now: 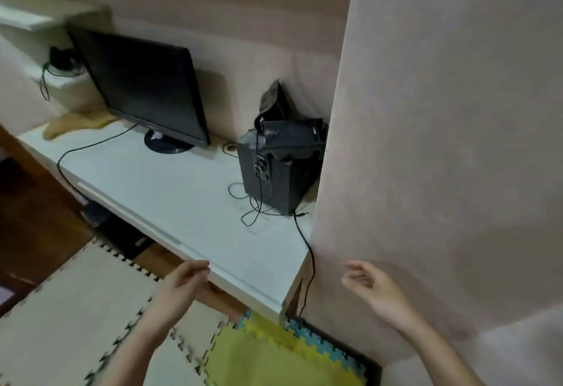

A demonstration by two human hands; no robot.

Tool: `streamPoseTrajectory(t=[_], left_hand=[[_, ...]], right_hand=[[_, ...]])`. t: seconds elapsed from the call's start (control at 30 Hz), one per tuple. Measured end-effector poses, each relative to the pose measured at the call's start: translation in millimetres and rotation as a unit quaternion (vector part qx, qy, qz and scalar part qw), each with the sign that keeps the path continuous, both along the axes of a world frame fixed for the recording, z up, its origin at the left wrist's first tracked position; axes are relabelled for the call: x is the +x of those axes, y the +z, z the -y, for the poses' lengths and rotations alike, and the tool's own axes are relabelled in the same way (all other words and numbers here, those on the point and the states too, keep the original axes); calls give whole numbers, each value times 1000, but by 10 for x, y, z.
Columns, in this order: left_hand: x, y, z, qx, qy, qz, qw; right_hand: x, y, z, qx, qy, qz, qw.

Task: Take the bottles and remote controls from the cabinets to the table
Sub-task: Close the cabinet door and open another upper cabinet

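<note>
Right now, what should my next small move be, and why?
Probably turn away to look for the cabinets. The left hand and right hand both hold nothing, and the table shows a monitor, a speaker and cables, but no bottle or remote.

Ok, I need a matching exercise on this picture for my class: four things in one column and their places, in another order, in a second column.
Things
1. black flat-screen monitor
2. dark grey box-shaped speaker
3. yellow foam puzzle mat
4. person's left hand

Places
A. lying below the desk's near corner
B. at the front edge of the white desk
C. at the desk's right end, next to the beige wall
D. towards the back of the desk, on a round black stand

Pairs: 1-D, 2-C, 3-A, 4-B
</note>
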State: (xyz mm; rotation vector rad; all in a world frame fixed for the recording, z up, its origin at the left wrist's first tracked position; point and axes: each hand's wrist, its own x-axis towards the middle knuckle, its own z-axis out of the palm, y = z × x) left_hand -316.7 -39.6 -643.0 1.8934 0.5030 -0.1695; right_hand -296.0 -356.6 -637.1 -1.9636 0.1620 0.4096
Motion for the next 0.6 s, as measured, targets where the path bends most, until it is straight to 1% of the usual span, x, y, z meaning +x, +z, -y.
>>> streamPoseTrajectory(t=[0.07, 0.13, 0.23, 0.3, 0.37, 0.43, 0.53, 0.6], left_hand=[[207, 534, 53, 14, -19, 102, 994], [361, 1100, 120, 24, -41, 197, 979], [469, 1925, 227, 23, -66, 350, 934], [472, 2440, 299, 5, -73, 445, 892], [451, 2915, 382, -9, -75, 527, 847], [426, 3333, 458, -29, -71, 601, 796], [401, 3878, 540, -56, -72, 674, 733], [383, 4219, 592, -51, -86, 708, 699]], right_hand=[[145, 449, -156, 5, 45, 77, 996], [234, 947, -309, 23, 76, 158, 984], [308, 1686, -474, 37, 98, 297, 949], [314, 2182, -548, 36, 97, 399, 911], [299, 2654, -599, 39, 90, 493, 864], [283, 3076, -637, 41, 87, 568, 817], [272, 3631, -629, 61, 56, 658, 748], [267, 3993, -616, 68, 37, 707, 703]])
